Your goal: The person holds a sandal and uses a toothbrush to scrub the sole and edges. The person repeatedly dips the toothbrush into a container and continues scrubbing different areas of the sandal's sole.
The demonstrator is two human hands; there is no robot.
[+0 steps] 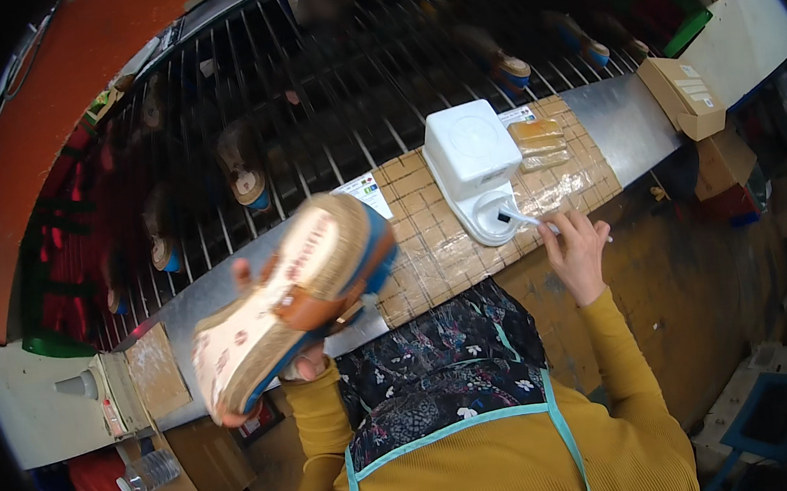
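My left hand [308,362] grips a wedge shoe [298,299] with its sole turned up. A brown strap crosses the shoe, blue shows along its side, and its underside is pale and partly blurred. Most of the left fingers are hidden behind it. In my right hand [578,250], fingers pinch a pale-handled brush [527,218]. The brush's dark tip is at the small round dish of a white dispenser [473,156], which stands on the cardboard-covered ledge [414,262].
Beyond the ledge, a rack of metal bars [343,126] carries several shoes [244,170]. Amber blocks [541,142] lie right of the dispenser. A cardboard box [685,98] stands far right. A clear plastic bottle [149,472] is at lower left.
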